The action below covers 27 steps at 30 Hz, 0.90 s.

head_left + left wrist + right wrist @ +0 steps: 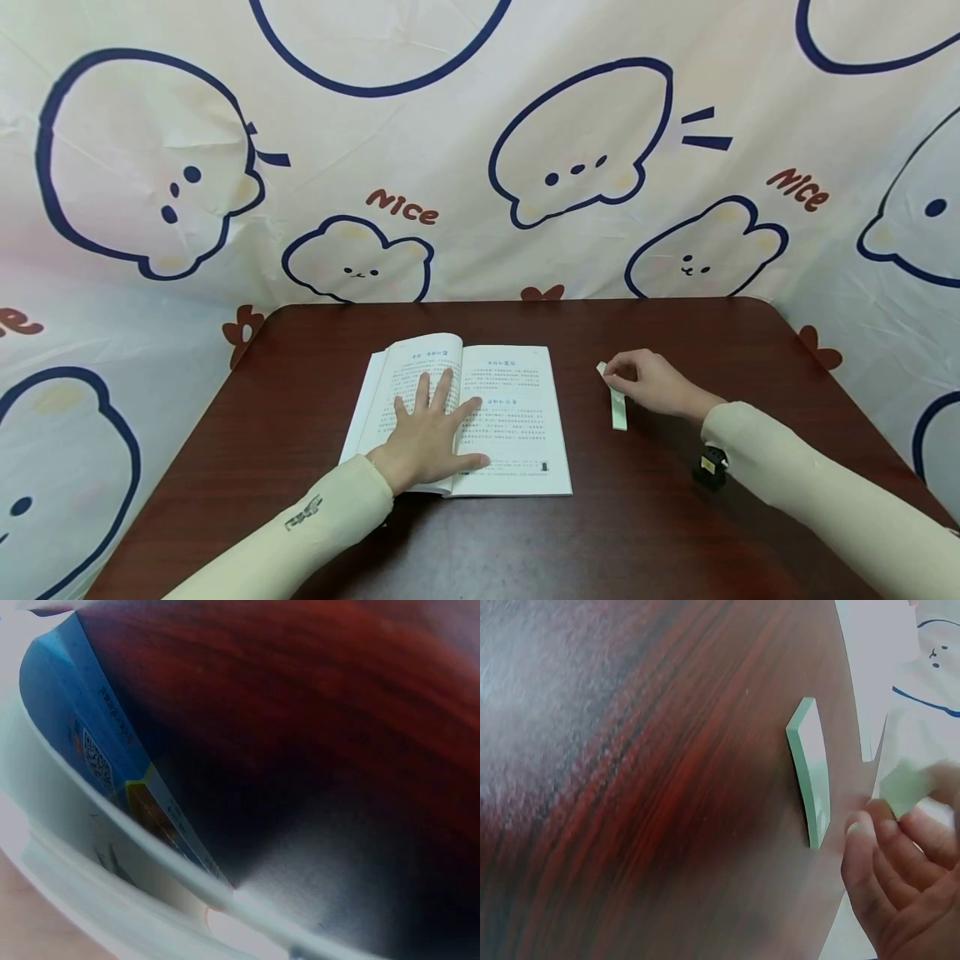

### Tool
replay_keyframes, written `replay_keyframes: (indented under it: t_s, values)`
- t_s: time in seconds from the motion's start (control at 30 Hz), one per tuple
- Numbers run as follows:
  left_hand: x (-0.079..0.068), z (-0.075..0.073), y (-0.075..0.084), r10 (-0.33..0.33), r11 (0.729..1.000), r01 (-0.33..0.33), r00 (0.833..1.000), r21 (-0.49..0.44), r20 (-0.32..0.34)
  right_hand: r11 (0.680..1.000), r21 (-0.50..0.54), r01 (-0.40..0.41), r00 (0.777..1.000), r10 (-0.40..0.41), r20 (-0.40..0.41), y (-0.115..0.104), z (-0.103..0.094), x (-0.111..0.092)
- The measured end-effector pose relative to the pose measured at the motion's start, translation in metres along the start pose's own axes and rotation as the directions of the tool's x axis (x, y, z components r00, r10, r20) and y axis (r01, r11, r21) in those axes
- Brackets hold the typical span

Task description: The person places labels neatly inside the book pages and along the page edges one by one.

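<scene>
An open book with printed pages lies on the table. My left hand rests spread across both its pages near the spine, fingers straight. The left wrist view shows the book's blue cover past the sleeve; the hand is hidden there. Right of the book, a thin pad of pale green sticky notes lies on the table, its thickness plain as a green pad in the right wrist view. Above its far end, my right hand pinches a single pale green sticky note between curled fingers.
The dark red-brown table has a glossy wood grain and rounded far corners. A white cloth with cartoon outlines hangs behind and at both sides. A small black device is strapped under the right sleeve.
</scene>
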State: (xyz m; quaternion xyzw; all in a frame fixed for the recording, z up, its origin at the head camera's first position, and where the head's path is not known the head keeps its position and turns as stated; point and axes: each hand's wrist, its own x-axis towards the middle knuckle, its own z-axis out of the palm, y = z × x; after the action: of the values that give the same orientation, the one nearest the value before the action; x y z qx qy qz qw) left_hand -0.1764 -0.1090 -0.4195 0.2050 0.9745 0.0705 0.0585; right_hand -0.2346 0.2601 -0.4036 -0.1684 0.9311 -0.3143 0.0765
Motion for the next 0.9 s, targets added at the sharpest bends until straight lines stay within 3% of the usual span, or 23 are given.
replay_keyframes:
  t_s: [0.17,0.53,0.9]
  values:
    - [0.000,0.000,0.000,-0.003,1.000,0.003,1.000,-0.003,0.004,0.999,-0.008,0.042,0.999,-0.042,-0.027,0.000,0.003,-0.001]
    - [-0.001,0.000,0.000,-0.005,1.000,0.005,1.000,-0.004,0.012,0.999,-0.008,0.044,0.991,-0.045,-0.126,-0.003,0.008,-0.002]
    - [-0.001,-0.001,0.000,-0.004,1.000,0.004,1.000,-0.005,0.012,0.998,0.014,0.059,0.993,-0.057,-0.100,-0.008,0.014,0.002]
